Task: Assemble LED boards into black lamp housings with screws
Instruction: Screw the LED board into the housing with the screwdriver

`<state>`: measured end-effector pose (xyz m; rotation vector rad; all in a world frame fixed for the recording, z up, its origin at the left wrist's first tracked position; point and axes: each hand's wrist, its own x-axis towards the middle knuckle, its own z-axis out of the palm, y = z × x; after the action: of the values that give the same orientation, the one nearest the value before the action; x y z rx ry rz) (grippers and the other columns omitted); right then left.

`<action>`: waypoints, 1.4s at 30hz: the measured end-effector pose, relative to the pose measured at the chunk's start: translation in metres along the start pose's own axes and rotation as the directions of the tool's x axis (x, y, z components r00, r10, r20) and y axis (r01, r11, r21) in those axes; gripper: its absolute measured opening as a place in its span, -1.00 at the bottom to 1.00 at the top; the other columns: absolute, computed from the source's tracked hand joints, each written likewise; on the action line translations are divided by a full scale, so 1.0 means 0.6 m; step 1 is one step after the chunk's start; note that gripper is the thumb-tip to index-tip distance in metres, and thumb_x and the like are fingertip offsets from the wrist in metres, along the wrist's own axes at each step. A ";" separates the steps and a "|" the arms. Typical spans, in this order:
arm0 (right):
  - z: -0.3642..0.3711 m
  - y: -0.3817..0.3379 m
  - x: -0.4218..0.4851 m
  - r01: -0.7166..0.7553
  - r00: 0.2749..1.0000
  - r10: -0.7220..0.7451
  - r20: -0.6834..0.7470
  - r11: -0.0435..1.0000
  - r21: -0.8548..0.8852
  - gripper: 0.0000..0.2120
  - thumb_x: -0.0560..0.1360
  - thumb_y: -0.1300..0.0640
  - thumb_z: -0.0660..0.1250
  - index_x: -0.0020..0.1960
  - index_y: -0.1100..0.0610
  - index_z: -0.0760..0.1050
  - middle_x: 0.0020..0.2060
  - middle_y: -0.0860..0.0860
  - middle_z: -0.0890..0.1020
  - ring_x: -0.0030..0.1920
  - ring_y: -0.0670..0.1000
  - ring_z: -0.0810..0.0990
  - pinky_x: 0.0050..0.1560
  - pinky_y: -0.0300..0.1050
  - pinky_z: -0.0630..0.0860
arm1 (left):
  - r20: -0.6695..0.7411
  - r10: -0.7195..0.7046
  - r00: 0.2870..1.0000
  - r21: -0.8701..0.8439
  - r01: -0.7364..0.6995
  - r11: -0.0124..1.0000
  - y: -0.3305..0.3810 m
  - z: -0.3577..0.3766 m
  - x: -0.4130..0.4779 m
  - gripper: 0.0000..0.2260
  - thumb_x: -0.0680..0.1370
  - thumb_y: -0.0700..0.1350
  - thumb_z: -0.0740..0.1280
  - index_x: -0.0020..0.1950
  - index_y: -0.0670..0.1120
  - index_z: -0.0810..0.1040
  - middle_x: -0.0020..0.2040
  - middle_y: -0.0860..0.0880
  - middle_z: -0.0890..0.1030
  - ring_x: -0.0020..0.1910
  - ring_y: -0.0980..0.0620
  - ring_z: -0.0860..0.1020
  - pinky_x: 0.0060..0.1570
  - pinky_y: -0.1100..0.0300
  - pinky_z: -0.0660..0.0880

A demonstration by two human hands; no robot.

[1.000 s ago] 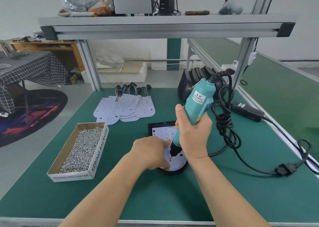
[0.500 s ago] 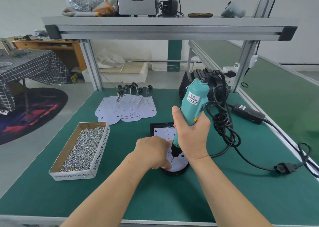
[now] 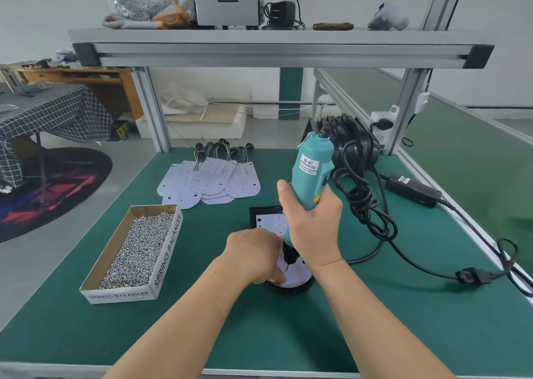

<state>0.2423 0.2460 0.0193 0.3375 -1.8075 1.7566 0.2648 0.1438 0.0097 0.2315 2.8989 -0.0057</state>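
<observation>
The green workbench carries the black lamp housing near its middle, with the LED board seated in it. Both forearms reach forward over the bench. The right hand, wrist cocked, is wrapped around the teal electric screwdriver, held nearly upright with its bit on the board. The left hand lies knuckles-up on the board's left edge, fingers curled under; whether they pinch anything I cannot tell.

White, red-dotted LED board lies flat in black lamp housing, teal electric screwdriver near-upright, bit tip down on it; silver screws heaped at 9 o'clock, spare boards fanned at 11 o'clock.
</observation>
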 end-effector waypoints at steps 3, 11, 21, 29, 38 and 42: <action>0.002 0.005 -0.001 0.003 1.000 -0.003 0.014 1.000 0.002 -0.66 0.43 -0.05 0.40 -0.34 -0.10 0.25 -0.54 -0.18 0.36 -0.48 -0.08 0.30 -0.39 -0.17 0.30 | 0.005 -0.001 1.000 -0.021 0.001 1.000 -0.001 -0.001 -0.002 -0.77 0.43 0.10 0.43 -0.08 0.04 0.46 -0.24 0.08 0.48 -0.19 0.00 0.50 -0.36 0.22 0.27; 0.004 0.000 -0.004 -0.010 0.998 0.010 0.054 1.000 0.000 -0.68 0.42 -0.07 0.40 -0.34 -0.05 0.30 -0.54 -0.16 0.40 -0.49 -0.07 0.34 -0.39 -0.16 0.33 | 0.023 -0.010 1.000 -0.048 0.011 0.999 -0.001 -0.006 -0.006 -0.77 0.44 0.10 0.44 -0.10 0.00 0.48 -0.22 0.07 0.51 -0.19 0.00 0.50 -0.31 0.21 0.32; -0.024 -0.020 -0.009 -0.053 0.996 0.045 0.075 0.993 0.106 -0.53 0.44 -0.08 0.43 -0.27 0.32 0.40 -0.44 0.24 0.46 -0.39 0.27 0.43 -0.35 0.21 0.45 | 0.042 -0.018 0.999 -0.102 0.022 0.995 0.001 -0.014 -0.017 -0.75 0.41 0.10 0.45 -0.08 0.09 0.41 -0.10 0.05 0.58 -0.08 -0.03 0.55 -0.22 0.17 0.38; -0.023 -0.071 0.054 -0.064 0.980 0.104 -0.172 0.974 0.219 -0.73 0.44 -0.01 0.47 -0.27 0.10 0.46 -0.47 0.12 0.51 -0.44 0.15 0.49 -0.38 0.03 0.48 | 0.112 -0.055 0.992 -0.517 0.105 0.849 -0.022 -0.006 -0.020 -0.54 0.51 -0.05 0.40 0.41 0.09 0.47 0.19 -0.05 0.57 -0.02 0.00 0.58 -0.11 0.18 0.47; -0.093 -0.037 0.058 -0.310 0.796 0.515 -0.318 0.798 0.516 -0.83 0.54 0.09 0.45 0.01 0.07 0.46 -0.42 -0.09 0.59 -0.35 -0.08 0.58 -0.26 -0.21 0.55 | 0.181 -0.102 0.978 -0.726 0.063 -0.685 -0.034 0.001 -0.030 -0.61 0.51 -0.62 -0.02 0.12 -0.44 0.54 -0.01 -0.31 0.58 -0.09 -0.13 0.68 -0.22 0.19 0.66; -0.102 -0.035 0.047 -0.318 0.775 0.539 -0.329 0.783 0.534 -0.84 0.56 0.11 0.42 -0.02 0.07 0.43 -0.35 -0.06 0.62 -0.32 -0.09 0.60 -0.24 -0.26 0.55 | 0.200 -0.063 0.978 -0.666 0.088 -0.741 -0.015 0.011 -0.029 -0.71 0.55 -0.59 0.07 0.10 -0.47 0.54 -0.04 -0.33 0.66 -0.14 -0.12 0.72 -0.19 0.18 0.67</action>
<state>0.2461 0.3096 0.0500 -0.3635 -1.1650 2.3421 0.2818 0.1320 0.0074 -0.5360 1.0669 2.6401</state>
